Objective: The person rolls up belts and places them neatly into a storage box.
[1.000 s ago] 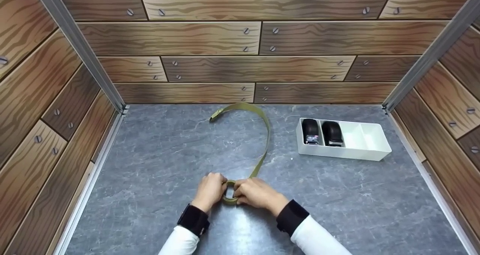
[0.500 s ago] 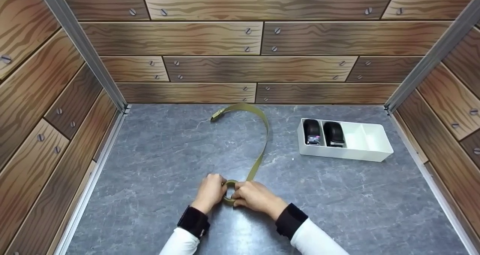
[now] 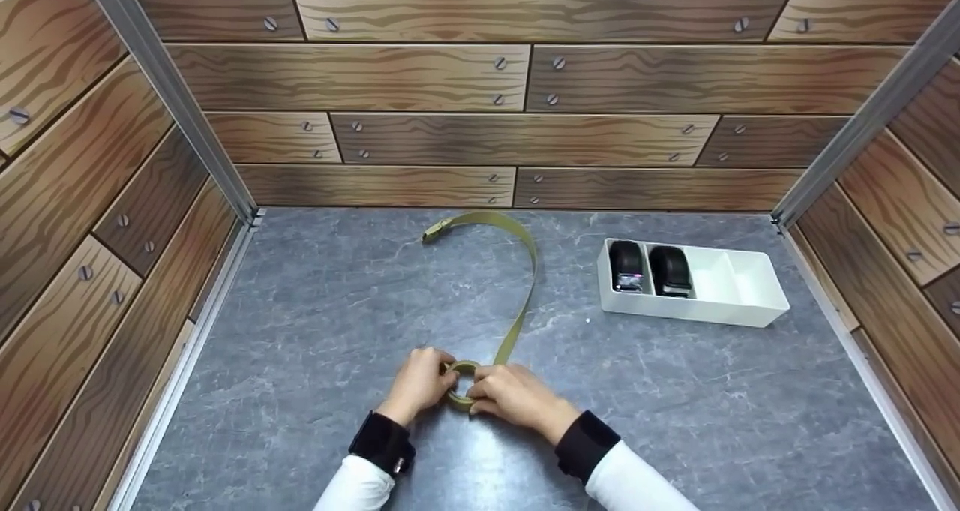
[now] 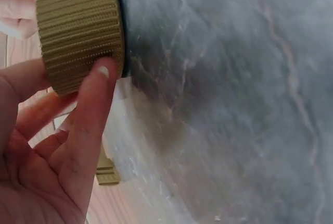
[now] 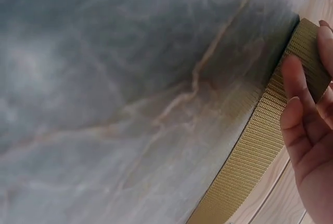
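We are rolling an olive webbing belt [image 3: 525, 286] into a coil [image 3: 463, 383] at the near middle of the counter [image 3: 315, 331]. Both hands meet on that coil: the left hand [image 3: 420, 383] has its fingers [image 4: 91, 109] curled round the left side of the roll, and the right hand [image 3: 514, 397] has its fingers [image 5: 296, 104] curled against the right side, where the strap feeds in. Neither hand is slack; each grips the coil.

From the coil the free length runs up and away across the counter, arcs leftwards near the back wall, and ends at its tip [image 3: 437, 231], which lies flat. The wrist views show the ribbed edge of the webbing standing upright on the stone surface.

To do this step well, in our judgement:

1. We keep the coil on edge, with its lower rim touching the counter, so each new turn stacks level with the last.
2. We let the left hand hold the core firm while the right guides the incoming strap flat against the outer turn, without twist.
3. We keep light tension on the free length, so the turns close up and do not spring loose.
4. We watch the long arc behind, as it may drag sideways.

A white tray [image 3: 742, 312] stands well to the right, with two dark rolled items [image 3: 649, 269] in its left compartments and the right compartment showing bare.
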{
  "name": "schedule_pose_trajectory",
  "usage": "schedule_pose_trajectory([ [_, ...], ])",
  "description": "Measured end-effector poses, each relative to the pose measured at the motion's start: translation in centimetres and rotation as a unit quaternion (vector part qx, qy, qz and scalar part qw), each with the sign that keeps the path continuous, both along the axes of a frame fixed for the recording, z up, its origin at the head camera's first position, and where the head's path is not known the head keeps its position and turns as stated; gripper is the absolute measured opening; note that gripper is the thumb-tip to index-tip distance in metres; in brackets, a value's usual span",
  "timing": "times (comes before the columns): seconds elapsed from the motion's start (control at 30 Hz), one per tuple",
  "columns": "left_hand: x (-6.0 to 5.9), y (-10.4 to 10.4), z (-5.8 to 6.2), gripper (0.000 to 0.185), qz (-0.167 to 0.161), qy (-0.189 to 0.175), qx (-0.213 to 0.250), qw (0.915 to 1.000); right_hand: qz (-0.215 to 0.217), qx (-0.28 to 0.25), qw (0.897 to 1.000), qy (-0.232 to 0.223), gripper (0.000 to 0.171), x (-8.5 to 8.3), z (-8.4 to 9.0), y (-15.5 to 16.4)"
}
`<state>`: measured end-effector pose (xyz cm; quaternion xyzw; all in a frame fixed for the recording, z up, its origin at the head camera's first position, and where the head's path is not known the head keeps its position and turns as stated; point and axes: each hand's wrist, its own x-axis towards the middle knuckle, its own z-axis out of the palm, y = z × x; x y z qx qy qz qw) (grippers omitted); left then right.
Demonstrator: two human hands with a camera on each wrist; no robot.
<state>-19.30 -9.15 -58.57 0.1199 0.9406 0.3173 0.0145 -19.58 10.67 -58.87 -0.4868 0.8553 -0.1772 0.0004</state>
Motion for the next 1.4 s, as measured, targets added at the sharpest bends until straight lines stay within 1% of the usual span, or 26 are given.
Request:
schedule_pose_trajectory([
  [0.1, 0.0, -0.05, 0.1, 0.017, 0.003, -0.021, 0.017, 0.9996, -0.004, 0.004, 1.0, -0.025, 0.013, -0.14, 0.17, 0.15],
  [0.2, -0.13, -0.13, 0.19, 0.016, -0.013, -0.024, 0.009, 0.9996, -0.005, 0.01, 0.999, -0.051, 0.014, -0.38, 0.47, 0.48],
  [0.3, -0.26, -0.14, 0.2, 0.015, -0.027, -0.022, -0.002, 0.9994, -0.006, 0.011, 0.998, -0.067, 0.017, -0.45, 0.66, 0.63],
  [0.4, -0.23, 0.05, 0.09, 0.015, -0.023, -0.009, -0.011, 0.9996, -0.012, 0.011, 0.998, -0.055, 0.016, -0.24, 0.57, 0.31],
  [0.53, 0.12, 0.38, 0.13, 0.02, 0.004, 0.006, -0.021, 0.9998, -0.028, 0.007, 0.999, -0.03, 0.014, 0.05, 0.31, -0.2],
  [0.6, 0.21, 0.44, 0.21, 0.018, 0.011, 0.007, -0.02, 0.9997, -0.028, 0.007, 0.999, -0.026, 0.014, 0.05, 0.29, -0.22],
  [0.7, 0.14, 0.47, 0.28, 0.009, 0.002, 0.004, -0.024, 0.9997, -0.021, 0.01, 0.999, -0.037, 0.013, -0.12, 0.51, 0.03],
  [0.83, 0.01, 0.39, 0.21, 0.009, -0.02, -0.001, -0.037, 0.9991, -0.016, 0.015, 0.998, -0.063, 0.015, -0.31, 0.82, 0.44],
  [0.9, -0.02, 0.36, 0.17, 0.012, -0.028, 0.001, -0.043, 0.9987, -0.013, 0.013, 0.998, -0.065, 0.015, -0.34, 0.84, 0.48],
  [0.97, -0.02, 0.35, 0.11, 0.013, -0.032, 0.008, -0.044, 0.9985, -0.007, 0.008, 0.998, -0.056, 0.015, -0.3, 0.71, 0.4],
  [1.03, 0.03, 0.35, 0.08, 0.013, -0.027, 0.017, -0.041, 0.9987, -0.003, 0.002, 0.999, -0.042, 0.014, -0.24, 0.56, 0.3],
  [1.17, 0.15, 0.28, 0.03, 0.013, -0.012, 0.019, -0.025, 0.9994, -0.007, 0.0, 1.0, -0.022, 0.013, -0.15, 0.34, 0.17],
  [1.23, 0.23, 0.23, 0.1, 0.016, -0.01, 0.014, -0.018, 0.9997, -0.011, 0.003, 1.0, -0.023, 0.012, -0.12, 0.31, 0.13],
  [1.4, 0.33, 0.13, 0.3, 0.015, -0.013, 0.007, -0.008, 0.9999, -0.013, 0.006, 0.999, -0.035, 0.012, -0.18, 0.39, 0.03],
])
